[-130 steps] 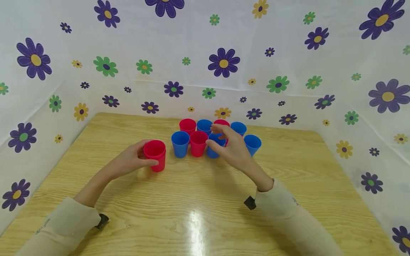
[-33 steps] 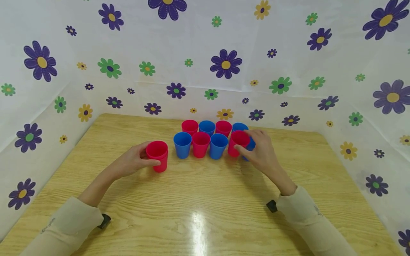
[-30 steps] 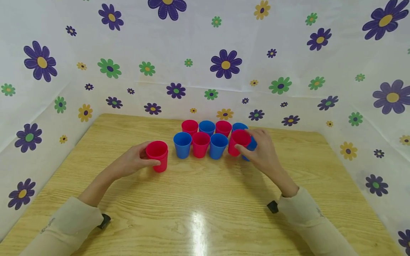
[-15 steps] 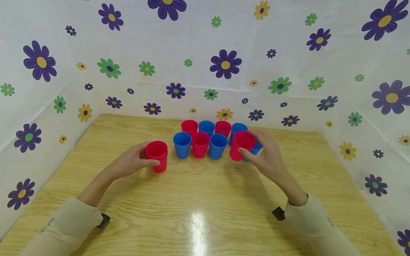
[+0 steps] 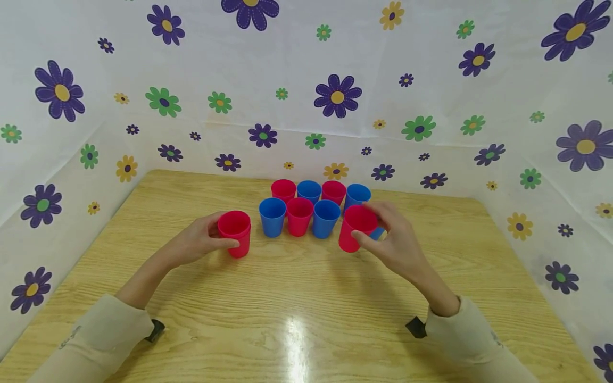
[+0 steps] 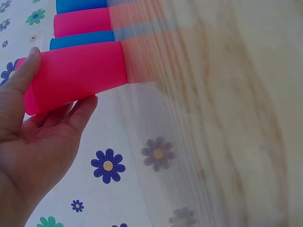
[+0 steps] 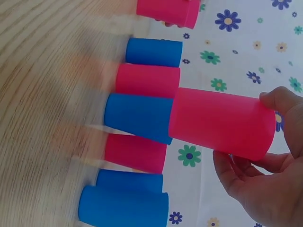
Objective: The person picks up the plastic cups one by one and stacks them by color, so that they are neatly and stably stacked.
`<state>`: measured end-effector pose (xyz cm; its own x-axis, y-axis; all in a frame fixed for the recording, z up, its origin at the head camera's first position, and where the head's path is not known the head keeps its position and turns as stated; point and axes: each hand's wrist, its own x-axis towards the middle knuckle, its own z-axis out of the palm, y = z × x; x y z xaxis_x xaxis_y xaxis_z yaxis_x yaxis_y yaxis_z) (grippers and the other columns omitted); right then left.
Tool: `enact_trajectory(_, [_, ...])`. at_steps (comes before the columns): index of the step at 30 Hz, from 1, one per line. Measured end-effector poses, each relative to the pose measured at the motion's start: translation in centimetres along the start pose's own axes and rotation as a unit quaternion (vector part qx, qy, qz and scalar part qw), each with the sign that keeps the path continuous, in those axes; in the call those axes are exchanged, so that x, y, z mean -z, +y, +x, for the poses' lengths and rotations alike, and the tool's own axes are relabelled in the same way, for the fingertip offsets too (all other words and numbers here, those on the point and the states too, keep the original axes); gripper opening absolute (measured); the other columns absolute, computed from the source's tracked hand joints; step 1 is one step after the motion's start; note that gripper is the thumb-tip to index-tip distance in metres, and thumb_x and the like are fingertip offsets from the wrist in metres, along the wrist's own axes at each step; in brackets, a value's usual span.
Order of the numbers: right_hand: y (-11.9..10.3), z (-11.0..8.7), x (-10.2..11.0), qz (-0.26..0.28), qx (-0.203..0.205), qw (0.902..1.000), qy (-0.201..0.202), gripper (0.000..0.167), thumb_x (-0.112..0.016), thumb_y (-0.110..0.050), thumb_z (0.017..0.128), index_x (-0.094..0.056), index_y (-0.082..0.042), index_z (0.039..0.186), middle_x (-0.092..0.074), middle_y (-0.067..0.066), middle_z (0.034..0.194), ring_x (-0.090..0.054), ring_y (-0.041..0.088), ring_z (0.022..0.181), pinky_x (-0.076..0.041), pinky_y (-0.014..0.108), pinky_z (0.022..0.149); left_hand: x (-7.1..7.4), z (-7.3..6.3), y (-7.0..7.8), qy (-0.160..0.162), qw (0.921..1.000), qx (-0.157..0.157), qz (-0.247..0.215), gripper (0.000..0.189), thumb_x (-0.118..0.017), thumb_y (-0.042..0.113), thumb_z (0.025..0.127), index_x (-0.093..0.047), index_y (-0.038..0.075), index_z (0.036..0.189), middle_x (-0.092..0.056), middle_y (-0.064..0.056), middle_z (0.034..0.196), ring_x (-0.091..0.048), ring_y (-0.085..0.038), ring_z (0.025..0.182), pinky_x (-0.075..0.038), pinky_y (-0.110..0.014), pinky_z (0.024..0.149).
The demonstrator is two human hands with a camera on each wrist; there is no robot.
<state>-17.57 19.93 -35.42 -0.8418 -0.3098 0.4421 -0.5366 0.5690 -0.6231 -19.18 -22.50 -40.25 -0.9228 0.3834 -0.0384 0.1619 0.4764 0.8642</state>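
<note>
My left hand [image 5: 193,246] grips a red cup [image 5: 240,246] standing upright at the left of the cup group; a second rim line shows below its top, as of nested cups. Thumb and fingers wrap its sides in the left wrist view. My right hand [image 5: 401,247] holds another red cup [image 7: 220,123] near its rim, between thumb and fingers. That cup is raised off the table, in front of the right end of the rows. Behind the right hand, a blue cup [image 5: 378,233] is mostly hidden.
Front row, left to right: a blue cup [image 5: 272,221], a red cup [image 5: 299,219] and a blue cup [image 5: 325,222]. Behind them stand red and blue cups, among them a blue cup [image 5: 357,194] at the right. A flowered cloth [image 5: 268,64] encloses the wooden table [image 5: 249,319].
My right hand came from over the middle cups to the red cup at the front right, took hold of it, lifted it and brought it nearer. The left hand kept its grip.
</note>
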Motion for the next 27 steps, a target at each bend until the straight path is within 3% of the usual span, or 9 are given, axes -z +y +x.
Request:
enact_trajectory(7, [-0.7,0.3,-0.8,0.014,-0.004,0.9997,-0.02,0.059,-0.085,-0.01,0.085,-0.059,0.001,0.137,-0.061,0.013,0.126,-0.062,0.027,0.11,-0.055,0.02,0.083,0.0,0.0,0.0,-0.002,1.0,-0.001,-0.003,0.066,-0.079,0.025,0.094,-0.049,0.0,0.146,-0.065,-0.015,0.13,-0.063,-0.029,0.115,-0.055,-0.024,0.089])
enact_trajectory(14, [-1.4,0.7,-1.8,0.023,0.001,0.9991,-0.036,0.061,-0.085,-0.013,0.085,-0.058,0.001,0.138,-0.062,0.012,0.127,-0.062,0.025,0.111,-0.061,0.038,0.084,0.0,0.1,0.0,-0.002,1.0,0.005,-0.002,0.067,-0.079,0.026,0.094,-0.048,0.001,0.147,-0.065,-0.015,0.131,-0.062,-0.031,0.117,-0.056,-0.028,0.091])
enact_trajectory(16, [-1.6,0.9,-2.1,0.015,0.004,0.9991,-0.039,0.061,-0.086,-0.015,0.085,-0.059,0.0,0.139,-0.062,0.011,0.128,-0.062,0.024,0.111,-0.059,0.033,0.083,0.0,0.1,0.0,-0.001,1.0,0.005,-0.001,0.067,-0.079,0.026,0.094,-0.048,0.0,0.147,-0.064,-0.015,0.132,-0.062,-0.031,0.117,-0.056,-0.029,0.091])
enact_trajectory(27, [-3.1,2.4,-4.0,0.025,0.039,0.9976,-0.052,0.059,-0.085,-0.02,0.086,-0.062,0.0,0.137,-0.063,0.01,0.126,-0.062,0.023,0.111,-0.058,0.04,0.088,0.0,0.0,0.0,-0.001,1.0,0.002,0.0,0.066,-0.079,0.026,0.094,-0.049,0.0,0.146,-0.065,-0.015,0.13,-0.063,-0.03,0.115,-0.055,-0.026,0.09])
